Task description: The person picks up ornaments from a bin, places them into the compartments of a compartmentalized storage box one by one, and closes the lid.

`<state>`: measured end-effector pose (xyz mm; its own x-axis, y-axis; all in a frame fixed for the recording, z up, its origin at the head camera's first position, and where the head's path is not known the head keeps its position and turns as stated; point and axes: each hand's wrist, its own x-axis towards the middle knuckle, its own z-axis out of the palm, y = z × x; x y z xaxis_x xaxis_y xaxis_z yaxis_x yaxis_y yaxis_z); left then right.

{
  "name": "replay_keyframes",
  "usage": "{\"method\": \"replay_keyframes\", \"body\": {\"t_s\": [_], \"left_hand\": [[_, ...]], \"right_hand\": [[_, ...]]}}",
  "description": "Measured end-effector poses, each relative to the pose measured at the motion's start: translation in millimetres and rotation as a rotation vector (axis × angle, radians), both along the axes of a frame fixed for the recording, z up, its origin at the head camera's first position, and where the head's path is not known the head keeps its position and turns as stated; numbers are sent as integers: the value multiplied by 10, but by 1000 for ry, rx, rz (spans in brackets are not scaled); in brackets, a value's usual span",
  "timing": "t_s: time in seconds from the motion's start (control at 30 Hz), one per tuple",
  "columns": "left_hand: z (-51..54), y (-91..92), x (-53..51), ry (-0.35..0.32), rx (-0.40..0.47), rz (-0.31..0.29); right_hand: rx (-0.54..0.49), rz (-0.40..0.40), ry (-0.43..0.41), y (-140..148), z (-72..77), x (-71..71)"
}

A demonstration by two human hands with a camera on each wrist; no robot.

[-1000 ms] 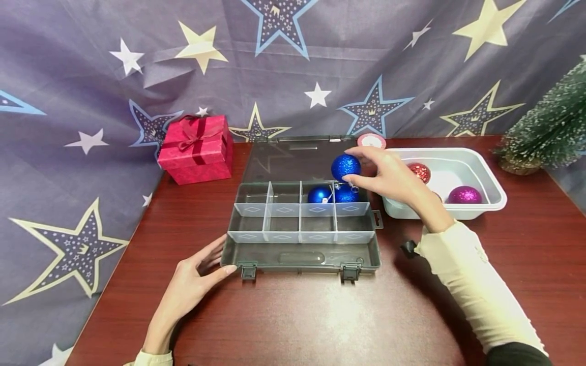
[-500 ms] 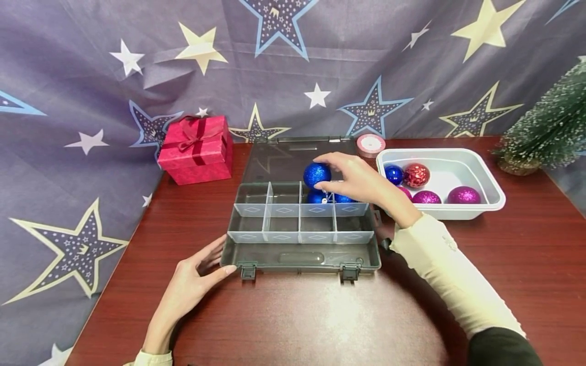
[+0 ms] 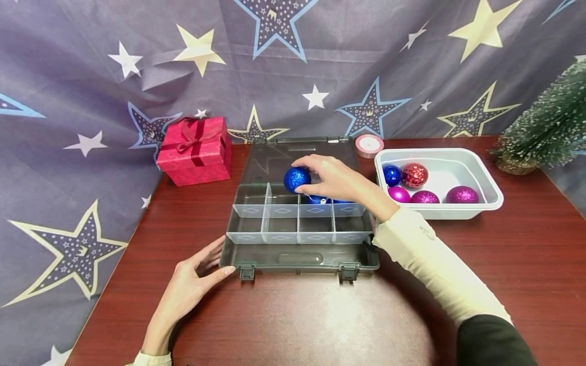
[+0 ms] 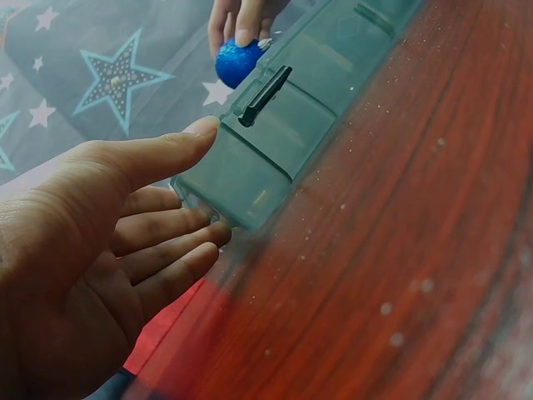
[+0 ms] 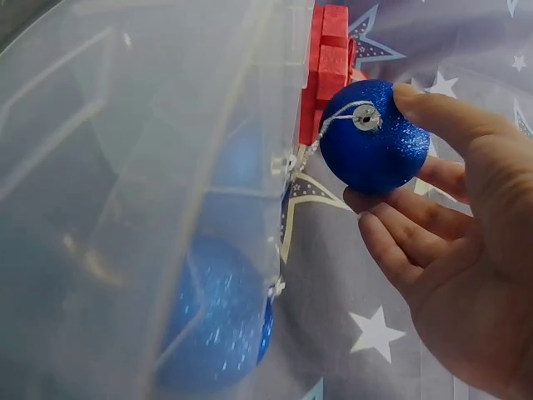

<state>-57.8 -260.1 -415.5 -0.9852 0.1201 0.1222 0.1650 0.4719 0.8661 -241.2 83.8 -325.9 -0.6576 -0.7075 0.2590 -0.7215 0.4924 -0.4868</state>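
Observation:
My right hand (image 3: 336,178) pinches a glittery blue Christmas bauble (image 3: 296,180) between thumb and fingers, over the back row of an open divided organizer box (image 3: 299,258). In the right wrist view, the bauble (image 5: 375,137) shows a silver cap with a white string loop. Other blue baubles (image 5: 215,317) lie in the box's back-right compartments, partly hidden by my right hand in the head view. At the box's front-left corner rests my left hand (image 3: 189,284), its thumb on the front edge and fingers fairly straight along the side, as the left wrist view also shows.
A white tray (image 3: 492,193) with blue, red and magenta baubles stands on the right. A ribbon spool (image 3: 369,145) is behind it. A red gift box (image 3: 197,150) sits at back left, a small frosted tree (image 3: 545,117) at far right. A star-printed curtain (image 3: 293,61) hangs behind.
My right hand has carried the blue bauble leftward over the back row, from the rightmost compartment to near the second from left. The left hand stays at the box corner.

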Motion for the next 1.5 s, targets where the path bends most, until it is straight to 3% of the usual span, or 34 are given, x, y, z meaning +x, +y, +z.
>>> {"method": "replay_keyframes", "body": {"t_s": [0.87,1.2,1.5], "left_hand": [[4,5,7,7,17,-4],[7,7,9,11,14,-3],[8,7,7,16,9,-6]], "right_hand": [[41,24,-66,-263,-25,-40],[-16,-21,-57,32,8,8],[-64,-158,-72,498,52,97]]}}
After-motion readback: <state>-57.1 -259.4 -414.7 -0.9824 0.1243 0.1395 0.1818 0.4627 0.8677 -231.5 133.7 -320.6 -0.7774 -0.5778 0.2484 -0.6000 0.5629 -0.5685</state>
